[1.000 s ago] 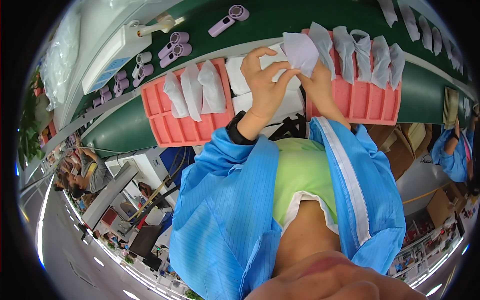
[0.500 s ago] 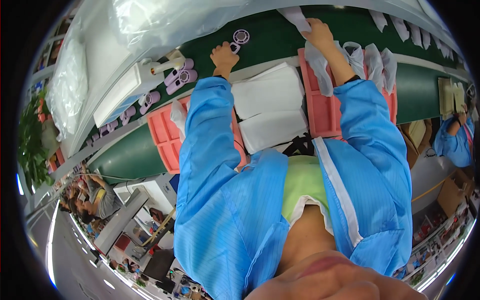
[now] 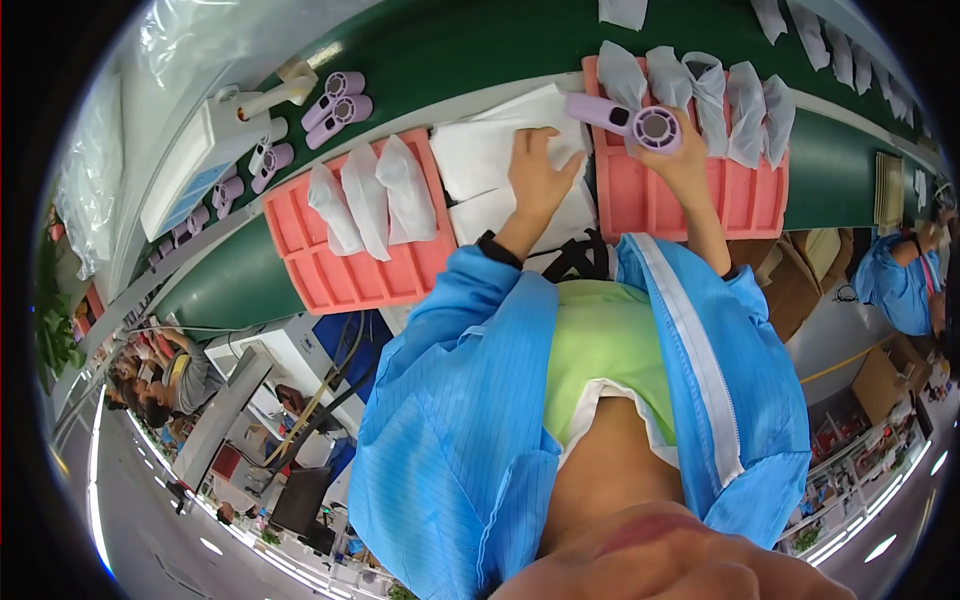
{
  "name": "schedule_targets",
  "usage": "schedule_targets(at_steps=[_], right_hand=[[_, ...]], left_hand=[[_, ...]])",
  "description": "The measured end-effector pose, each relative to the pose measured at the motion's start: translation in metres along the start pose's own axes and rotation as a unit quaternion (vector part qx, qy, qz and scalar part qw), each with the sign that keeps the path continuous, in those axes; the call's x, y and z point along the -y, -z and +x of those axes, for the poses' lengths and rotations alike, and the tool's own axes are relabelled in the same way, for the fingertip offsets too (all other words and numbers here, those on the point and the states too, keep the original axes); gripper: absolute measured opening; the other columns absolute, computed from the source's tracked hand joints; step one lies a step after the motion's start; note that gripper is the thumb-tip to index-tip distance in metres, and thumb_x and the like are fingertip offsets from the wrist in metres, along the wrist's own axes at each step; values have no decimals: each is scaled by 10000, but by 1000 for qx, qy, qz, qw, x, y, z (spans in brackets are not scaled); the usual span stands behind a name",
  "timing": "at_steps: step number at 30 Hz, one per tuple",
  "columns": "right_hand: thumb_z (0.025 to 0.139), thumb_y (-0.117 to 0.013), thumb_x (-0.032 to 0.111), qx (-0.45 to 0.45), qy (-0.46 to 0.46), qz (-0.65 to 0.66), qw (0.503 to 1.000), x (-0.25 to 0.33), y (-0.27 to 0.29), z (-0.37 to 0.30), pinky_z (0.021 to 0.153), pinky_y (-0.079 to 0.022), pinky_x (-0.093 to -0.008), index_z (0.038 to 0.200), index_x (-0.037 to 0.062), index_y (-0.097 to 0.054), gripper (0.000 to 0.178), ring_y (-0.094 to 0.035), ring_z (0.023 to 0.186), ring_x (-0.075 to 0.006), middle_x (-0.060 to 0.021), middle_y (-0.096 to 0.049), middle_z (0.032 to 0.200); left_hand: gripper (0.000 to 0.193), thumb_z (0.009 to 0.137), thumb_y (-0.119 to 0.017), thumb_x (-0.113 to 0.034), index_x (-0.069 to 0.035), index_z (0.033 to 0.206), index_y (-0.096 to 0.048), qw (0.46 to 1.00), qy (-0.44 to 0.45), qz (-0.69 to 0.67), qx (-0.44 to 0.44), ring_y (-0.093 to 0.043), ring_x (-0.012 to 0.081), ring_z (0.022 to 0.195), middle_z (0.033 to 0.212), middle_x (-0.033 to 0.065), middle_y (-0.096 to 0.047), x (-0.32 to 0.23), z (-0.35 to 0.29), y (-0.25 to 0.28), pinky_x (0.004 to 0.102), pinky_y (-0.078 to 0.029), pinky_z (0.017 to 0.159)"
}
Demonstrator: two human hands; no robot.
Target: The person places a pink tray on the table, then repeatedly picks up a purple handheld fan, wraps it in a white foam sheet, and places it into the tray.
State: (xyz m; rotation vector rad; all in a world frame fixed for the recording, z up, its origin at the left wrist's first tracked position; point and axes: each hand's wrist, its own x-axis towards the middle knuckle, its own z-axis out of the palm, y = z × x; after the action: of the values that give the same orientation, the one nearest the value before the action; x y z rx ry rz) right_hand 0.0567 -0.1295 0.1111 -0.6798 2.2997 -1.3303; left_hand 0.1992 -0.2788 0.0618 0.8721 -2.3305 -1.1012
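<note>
In my right hand [image 3: 668, 150] is a purple handheld fan [image 3: 605, 113], gripped by its round head, with the handle pointing left. The handle carries a small dark window. My left hand [image 3: 540, 178] hovers, fingers apart and holding nothing, over a stack of white sheets or sleeves [image 3: 480, 160]. Under the fan lies the right pink tray [image 3: 690, 205], with several pieces in white sleeves [image 3: 745, 115] along its far side. The left pink tray [image 3: 325, 270] holds 3 pieces in white sleeves [image 3: 365, 195].
Several purple fans [image 3: 338, 110] lie on the green belt [image 3: 450, 50] at far left, by a white box-shaped device [image 3: 195, 160]. A white-sleeved piece [image 3: 623, 12] rests on the belt's far part, more [image 3: 835, 55] at far right. A co-worker's blue sleeve [image 3: 890, 275] shows at right.
Both hands have drawn back from the belt. My right hand has let go of a white-sleeved piece and now holds the fan. My left hand, earlier at a fan on the belt, is empty.
</note>
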Motion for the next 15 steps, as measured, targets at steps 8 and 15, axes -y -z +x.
schedule_targets(at_steps=[8,15], right_hand=[[584,-771,126,-79,-22,42,996,-28,13,-44,803,-488,-301,1079,20,-575,543,-626,883,-190,-83,-638,932],[602,-740,84,-13,20,55,998,-3,-12,-43,799,-483,-297,1065,16,-570,498,-626,874,-221,-116,-635,939]], left_hand=[[108,767,-701,-151,-55,760,-653,998,45,25,44,-588,273,727,782,86,-596,35,-3,-29,352,-476,645],[136,835,-671,-162,-27,822,-668,980,110,-162,40,-560,131,659,745,54,-631,33,-3,-4,253,-447,618]])
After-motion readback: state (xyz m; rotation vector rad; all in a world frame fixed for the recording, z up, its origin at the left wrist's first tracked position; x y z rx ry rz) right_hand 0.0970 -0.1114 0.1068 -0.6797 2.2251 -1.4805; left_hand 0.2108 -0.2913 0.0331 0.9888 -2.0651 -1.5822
